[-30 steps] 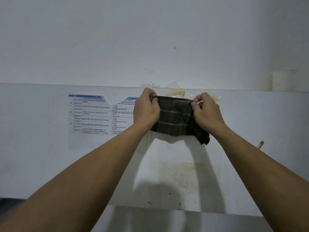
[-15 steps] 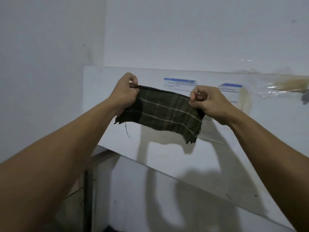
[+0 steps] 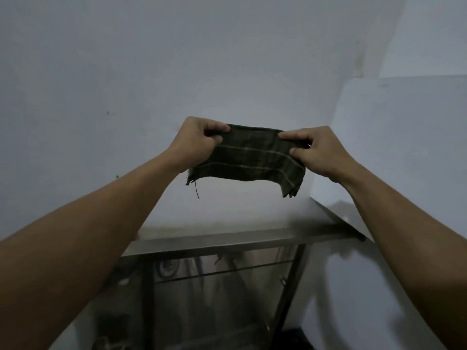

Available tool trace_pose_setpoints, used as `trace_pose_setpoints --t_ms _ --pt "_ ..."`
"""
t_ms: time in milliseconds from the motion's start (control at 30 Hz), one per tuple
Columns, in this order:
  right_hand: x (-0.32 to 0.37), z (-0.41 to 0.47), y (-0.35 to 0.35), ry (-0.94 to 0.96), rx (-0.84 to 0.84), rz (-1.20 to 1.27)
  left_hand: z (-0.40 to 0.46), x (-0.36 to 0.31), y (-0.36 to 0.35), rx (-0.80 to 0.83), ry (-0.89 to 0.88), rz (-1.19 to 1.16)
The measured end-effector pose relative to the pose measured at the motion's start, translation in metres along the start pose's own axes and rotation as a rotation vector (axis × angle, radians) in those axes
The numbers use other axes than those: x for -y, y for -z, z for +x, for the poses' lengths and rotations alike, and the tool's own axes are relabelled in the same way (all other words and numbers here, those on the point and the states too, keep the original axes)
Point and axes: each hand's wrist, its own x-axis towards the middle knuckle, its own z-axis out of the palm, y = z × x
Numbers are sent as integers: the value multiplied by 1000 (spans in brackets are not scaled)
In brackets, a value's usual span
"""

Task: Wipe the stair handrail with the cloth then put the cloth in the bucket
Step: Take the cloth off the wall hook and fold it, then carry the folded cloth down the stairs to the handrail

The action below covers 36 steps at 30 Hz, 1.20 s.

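A dark green checked cloth (image 3: 249, 157) with pale stripes hangs stretched between my two hands at chest height, in front of a white wall. My left hand (image 3: 198, 141) pinches its left top edge and my right hand (image 3: 316, 150) pinches its right top edge. A loose thread dangles from the cloth's lower left corner. Below the cloth runs a flat grey metal handrail (image 3: 227, 242) with a corner at the right. No bucket is in view.
Under the rail stand dark metal posts (image 3: 290, 286) and a thin crossbar (image 3: 222, 272). Dim, blurred shapes lie behind them in the stairwell. White walls (image 3: 126, 72) close in on the left and the right.
The view has swung left, away from the papers on the wall, and the metal rail has come into sight below. Both hands still hold the cloth stretched, now level.
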Motion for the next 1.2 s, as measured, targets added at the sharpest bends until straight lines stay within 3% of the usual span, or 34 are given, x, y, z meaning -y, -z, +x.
trace_pose_setpoints --t_ms 167,467,867,1200 --pt "34 57 -110 202 154 111 -31 60 83 -109 76 238" --pt "134 102 -292 720 432 147 -135 115 212 -382 412 693" --pt "375 7 -458 1221 657 486 -345 59 361 -679 793 1065" --pt "622 -76 -521 1422 802 633 -474 -7 528 -863 999 1145"
